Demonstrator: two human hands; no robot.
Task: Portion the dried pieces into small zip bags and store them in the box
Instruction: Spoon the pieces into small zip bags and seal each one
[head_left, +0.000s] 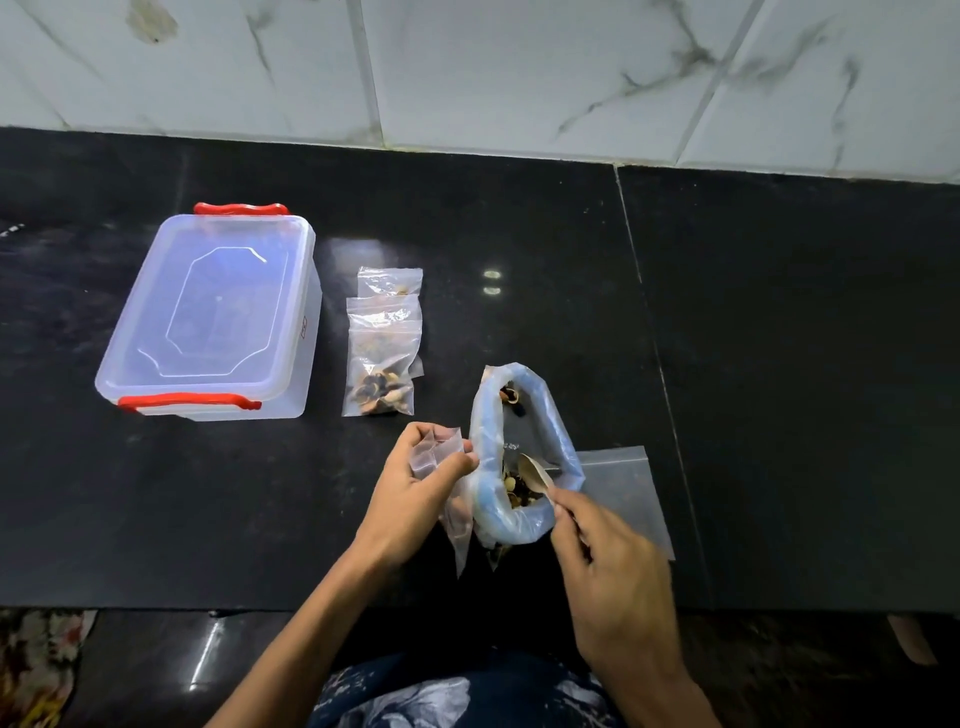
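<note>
A large bluish plastic bag (485, 457) with its rim rolled down stands open on the black counter, with dried pieces (517, 491) inside. My right hand (608, 566) grips a spoon (535, 470) whose bowl sits among the pieces. My left hand (415, 488) pinches a small empty zip bag (439, 449) just left of the big bag's rim. Three filled zip bags (383, 358) lie overlapping in a row further back. The clear box (213, 317) with red latches stands at the left, lid on.
An empty flat zip bag (623, 483) lies under and right of the big bag. The counter (779, 364) ends at a marble-tiled wall behind and at a front edge close to my body. Patterned cloth shows at the bottom left.
</note>
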